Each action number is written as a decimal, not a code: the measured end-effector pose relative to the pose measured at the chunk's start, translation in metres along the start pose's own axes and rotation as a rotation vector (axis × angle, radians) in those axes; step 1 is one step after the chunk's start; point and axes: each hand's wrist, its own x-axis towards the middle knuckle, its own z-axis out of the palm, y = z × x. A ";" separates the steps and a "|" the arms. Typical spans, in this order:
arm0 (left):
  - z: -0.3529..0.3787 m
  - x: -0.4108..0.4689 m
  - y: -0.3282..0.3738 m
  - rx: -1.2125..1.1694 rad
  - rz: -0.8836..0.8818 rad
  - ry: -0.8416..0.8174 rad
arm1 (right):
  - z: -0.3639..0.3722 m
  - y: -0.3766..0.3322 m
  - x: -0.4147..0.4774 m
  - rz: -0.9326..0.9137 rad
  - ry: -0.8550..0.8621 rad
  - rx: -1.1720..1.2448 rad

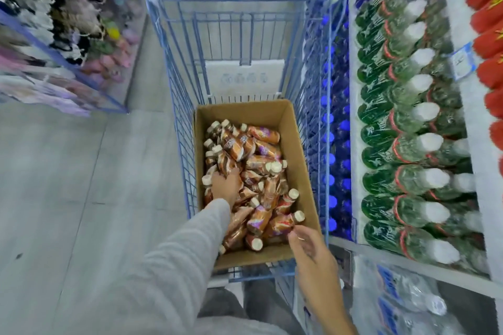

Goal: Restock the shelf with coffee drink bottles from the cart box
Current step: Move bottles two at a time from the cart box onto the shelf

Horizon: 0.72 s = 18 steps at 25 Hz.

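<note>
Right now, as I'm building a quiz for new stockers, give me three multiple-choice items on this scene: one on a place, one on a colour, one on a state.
1. Where does the cardboard box sit?
A. On the floor
B. Inside the blue wire cart
C. On a shelf

2. What colour are the caps of the coffee bottles?
A. Red
B. Black
C. Cream-white

3. How do the bottles lie in the box?
A. Upright in neat rows
B. Jumbled on their sides
C. Shrink-wrapped in packs

Answers:
1 B, the cart's wires rise around the box.
2 C, every cap that shows is pale cream.
3 B, they point every way and are piled over one another.
</note>
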 end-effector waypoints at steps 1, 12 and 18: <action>0.009 0.017 0.005 0.020 -0.069 0.017 | -0.002 -0.001 0.005 0.016 -0.004 0.002; 0.069 0.078 -0.015 0.516 -0.007 0.327 | -0.018 0.012 0.055 0.053 -0.066 -0.177; 0.021 0.004 -0.021 0.055 0.220 0.059 | -0.012 0.009 0.109 0.044 -0.080 -0.192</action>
